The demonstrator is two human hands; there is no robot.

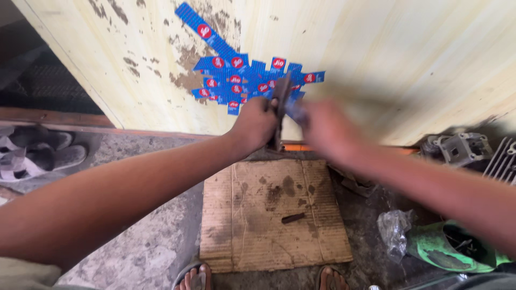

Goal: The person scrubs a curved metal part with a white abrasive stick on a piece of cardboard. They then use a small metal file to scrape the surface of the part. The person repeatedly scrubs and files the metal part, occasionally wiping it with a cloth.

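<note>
My left hand (257,122) is closed around a dark, upright metal part (281,91), held up in front of a pale yellow wooden wall. My right hand (328,129) is blurred with motion just to the right of that part; what it holds, if anything, is smeared, maybe a small dark tool. Below the hands lies a stained sheet of brown cardboard (252,236) with a small dark rod-like piece (293,218) on it.
Several blue stickers with red dots (236,75) cover part of the wall. Grey sandals (37,150) lie at left. Metal engine-like parts (462,147) sit at right, near a crumpled clear plastic bag (395,228) and a green container (457,249). My toes (196,279) show at the bottom edge.
</note>
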